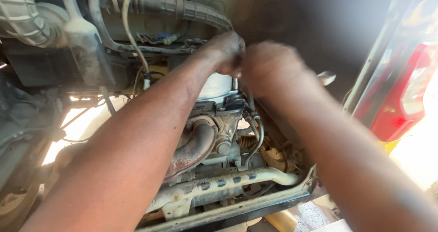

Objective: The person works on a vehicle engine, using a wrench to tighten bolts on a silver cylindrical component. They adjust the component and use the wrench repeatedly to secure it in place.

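Note:
Both my arms reach into an open engine bay. My left hand (pixel 226 49) is curled with its fingertips pressed on the top of a white cylindrical canister (pixel 215 88), next to a small metal stud (pixel 235 83). What the fingers pinch is hidden. My right hand (pixel 269 67) is blurred and closed just to the right, touching the left hand. The shiny rounded end of a metal tool (pixel 326 78) sticks out beyond the right hand.
A ribbed black hose (pixel 191 10) and a white cable (pixel 130 31) run above. Below the canister are a rusty curved pipe (pixel 194 147), black hoses (pixel 255 136) and a dirty metal crossbar (pixel 219 188). A red tail light (pixel 401 95) stands at the right.

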